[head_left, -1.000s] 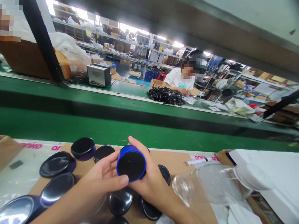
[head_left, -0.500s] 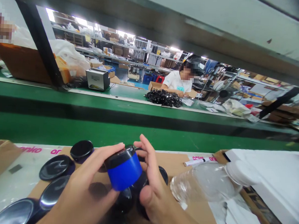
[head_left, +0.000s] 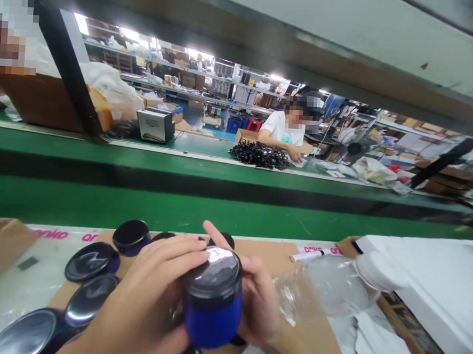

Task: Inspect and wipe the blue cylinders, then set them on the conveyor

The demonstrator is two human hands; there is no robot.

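We hold the blue jar [head_left: 212,321] upright between our hands, slightly tilted, its shiny black lid [head_left: 213,270] on top. Our left hand [head_left: 145,286] is partly open and curved around the jar's left side, fingertips at the lid and thumb low on the body. Our right hand [head_left: 261,301] is half closed against the jar's right side, one finger reaching up behind the lid. More dark-lidded jars [head_left: 92,261] sit left of the blue jar on cardboard [head_left: 270,249]. Right of it lies a clear plastic bottle [head_left: 326,284]; beyond it, across the green table [head_left: 178,211], a person [head_left: 281,130] sits behind black cables [head_left: 260,155].
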